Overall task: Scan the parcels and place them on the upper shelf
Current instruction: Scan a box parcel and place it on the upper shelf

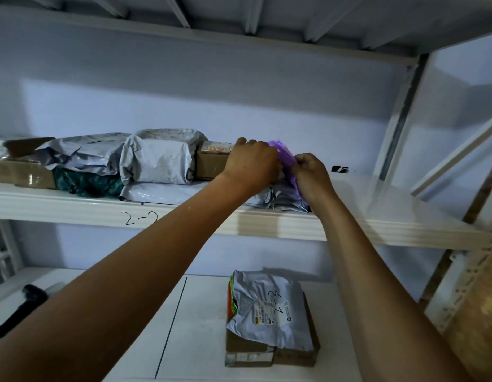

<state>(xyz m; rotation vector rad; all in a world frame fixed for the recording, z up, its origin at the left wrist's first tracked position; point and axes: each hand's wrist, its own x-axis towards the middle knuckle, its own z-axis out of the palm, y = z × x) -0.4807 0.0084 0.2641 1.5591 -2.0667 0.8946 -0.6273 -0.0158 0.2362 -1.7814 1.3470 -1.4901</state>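
Both my hands reach up to the upper shelf [184, 210], marked "2-2". Between them stands a purple parcel [284, 155] on top of a grey bag [283, 198]. My left hand [253, 164] grips the purple parcel's left side and my right hand [312, 173] pinches its right edge. Much of the parcel is hidden behind my hands. On the lower shelf [200, 321] a grey mailer [269, 307] marked "3-2" lies on a cardboard box [269, 351].
Left of my hands the upper shelf holds a brown box [211, 164], grey mailers [159, 158], a dark green bag [87, 183] and a cardboard box [21, 172]. A black scanner [21, 310] lies at the lower left. A white upright post [399, 119] stands at the right.
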